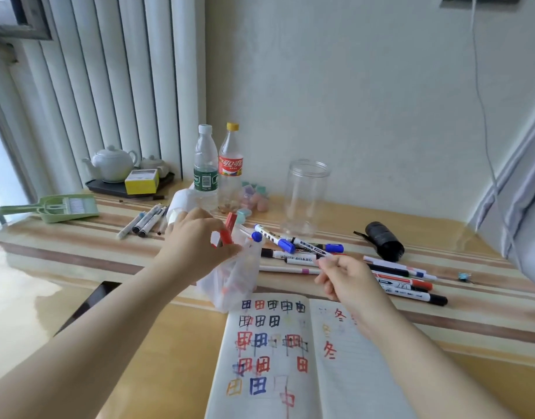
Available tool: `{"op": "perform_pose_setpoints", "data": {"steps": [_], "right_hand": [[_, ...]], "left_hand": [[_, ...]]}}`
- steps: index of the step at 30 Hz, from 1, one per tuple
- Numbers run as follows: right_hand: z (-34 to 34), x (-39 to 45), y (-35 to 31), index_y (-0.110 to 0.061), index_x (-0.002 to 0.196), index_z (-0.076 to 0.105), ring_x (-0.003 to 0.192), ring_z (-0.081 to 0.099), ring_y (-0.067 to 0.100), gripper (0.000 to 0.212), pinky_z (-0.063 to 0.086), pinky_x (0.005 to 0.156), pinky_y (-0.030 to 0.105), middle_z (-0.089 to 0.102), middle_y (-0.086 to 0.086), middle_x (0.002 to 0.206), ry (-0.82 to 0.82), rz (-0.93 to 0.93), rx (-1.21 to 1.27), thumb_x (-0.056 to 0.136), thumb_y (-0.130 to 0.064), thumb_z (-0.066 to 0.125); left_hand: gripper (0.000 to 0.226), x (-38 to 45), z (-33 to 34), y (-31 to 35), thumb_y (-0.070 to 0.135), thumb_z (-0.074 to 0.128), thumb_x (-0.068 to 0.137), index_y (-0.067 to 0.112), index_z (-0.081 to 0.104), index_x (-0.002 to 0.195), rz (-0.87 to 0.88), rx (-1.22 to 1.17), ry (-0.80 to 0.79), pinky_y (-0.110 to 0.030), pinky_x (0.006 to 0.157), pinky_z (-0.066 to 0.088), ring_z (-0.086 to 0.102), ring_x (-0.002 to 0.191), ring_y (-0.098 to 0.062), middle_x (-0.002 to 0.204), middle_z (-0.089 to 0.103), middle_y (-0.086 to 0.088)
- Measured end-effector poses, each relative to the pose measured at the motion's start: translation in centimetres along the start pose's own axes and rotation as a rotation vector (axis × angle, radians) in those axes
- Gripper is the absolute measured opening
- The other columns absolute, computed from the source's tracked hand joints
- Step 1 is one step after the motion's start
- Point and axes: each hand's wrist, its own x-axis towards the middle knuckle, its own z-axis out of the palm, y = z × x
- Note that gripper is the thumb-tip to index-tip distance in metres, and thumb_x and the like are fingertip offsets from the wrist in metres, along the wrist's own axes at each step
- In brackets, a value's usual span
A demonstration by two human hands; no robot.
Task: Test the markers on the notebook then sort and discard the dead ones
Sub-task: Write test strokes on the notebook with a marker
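Left hand (196, 243) grips red marker (228, 232); right hand (347, 279) pinches blue-capped marker (278, 243).

An open notebook (290, 358) lay at the near edge of the table (108, 297). Just behind it stood a plastic bag (233, 282), with loose markers (405, 282) scattered to its right. Farther back stood two bottles (217, 167) and, to their right, a jar (305, 195). A teapot (111, 161) sat at far left, apparently on a tray (108, 186).

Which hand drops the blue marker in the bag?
Right, probably. The right hand already pinches the blue marker, its capped end over the bag. The left hand holds the bag's rim and a red marker.
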Motion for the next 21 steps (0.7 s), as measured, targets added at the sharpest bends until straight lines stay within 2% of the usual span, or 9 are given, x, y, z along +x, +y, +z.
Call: {"op": "perform_pose_setpoints", "data": {"steps": [1,3,6,8,11,15,17,19,21], "right_hand": [[0.0,0.5,0.4,-0.019,0.091,0.065,0.064,0.055,0.009,0.014,0.048,0.065,0.026,0.067,-0.005,0.077,0.005,-0.027,-0.106,0.094,-0.027,0.053],[0.2,1.7,1.0,-0.023,0.095,0.065,0.072,0.057,0.007,0.01,0.045,0.062,0.02,0.064,-0.009,0.082,-0.002,-0.105,-0.328,0.093,-0.026,0.056],[1.2,3.9,2.0,-0.023,0.105,0.066,0.077,0.05,0.004,0.017,0.035,0.06,0.015,0.055,-0.01,0.088,-0.031,-0.213,-0.61,0.094,-0.021,0.054],[2.0,5.6,2.9,-0.017,0.111,0.066,0.084,0.05,0.009,0.023,0.035,0.067,0.019,0.051,-0.005,0.096,-0.048,-0.29,-0.729,0.094,-0.017,0.051],[3.1,8.0,3.8,-0.015,0.102,0.067,0.089,0.054,0.019,0.024,0.04,0.067,0.026,0.049,0.001,0.1,-0.103,-0.281,-0.924,0.094,-0.015,0.045],[3.3,9.3,3.8,-0.011,0.1,0.064,0.089,0.054,0.018,0.022,0.039,0.065,0.023,0.049,0.002,0.101,-0.153,-0.27,-1.053,0.097,-0.017,0.043],[2.8,8.9,3.7,-0.012,0.096,0.064,0.09,0.056,0.02,0.019,0.044,0.075,0.03,0.054,0.002,0.101,-0.106,-0.303,-0.957,0.095,-0.017,0.046],[1.9,7.8,3.3,-0.014,0.093,0.063,0.085,0.061,0.017,0.011,0.049,0.077,0.03,0.062,-0.002,0.091,0.002,-0.261,-0.654,0.093,-0.017,0.053],[1.0,6.0,2.4,-0.011,0.088,0.062,0.079,0.067,0.015,0.008,0.054,0.079,0.03,0.069,-0.004,0.079,-0.013,-0.157,-0.23,0.092,-0.017,0.057]], "left_hand": [[0.027,-0.2,0.1,0.0,0.045,0.069,0.073,0.028,0.064,0.094,0.001,-0.002,0.026,-0.034,0.088,0.035,0.041,0.108,-0.022,0.105,0.045,0.006],[0.034,-0.7,0.1,0.3,0.038,0.07,0.075,0.02,0.065,0.103,0.075,-0.019,0.187,-0.032,0.083,0.032,0.045,0.106,-0.025,0.105,0.052,-0.001],[0.024,-1.8,-0.2,1.4,0.028,0.063,0.08,0.01,0.067,0.095,0.415,-0.032,0.356,-0.029,0.074,0.042,0.057,0.084,-0.023,0.091,0.06,-0.005],[0.023,-3.0,0.6,2.7,0.025,0.054,0.084,0.009,0.065,0.095,0.638,-0.04,0.296,-0.029,0.07,0.048,0.058,0.078,-0.02,0.09,0.061,-0.005],[0.02,-4.5,3.6,4.5,0.02,0.05,0.084,0.011,0.064,0.096,0.82,-0.016,0.125,-0.029,0.064,0.052,0.058,0.076,-0.017,0.087,0.061,-0.002],[0.023,-4.7,7.7,4.8,0.024,0.046,0.08,0.018,0.06,0.096,0.716,-0.104,-0.064,-0.026,0.054,0.053,0.059,0.072,-0.012,0.085,0.06,0.005],[0.023,-4.3,8.7,4.7,0.022,0.048,0.085,0.018,0.06,0.104,0.559,-0.15,-0.122,-0.028,0.065,0.054,0.06,0.081,-0.012,0.096,0.06,0.005],[0.025,-4.0,9.4,4.6,0.024,0.049,0.091,0.02,0.056,0.114,0.423,-0.184,-0.13,-0.026,0.079,0.05,0.058,0.091,-0.01,0.109,0.055,0.007],[0.026,-3.6,9.6,4.9,0.028,0.048,0.092,0.022,0.053,0.117,0.348,-0.209,-0.099,-0.019,0.081,0.047,0.055,0.092,-0.006,0.114,0.052,0.01]]}}
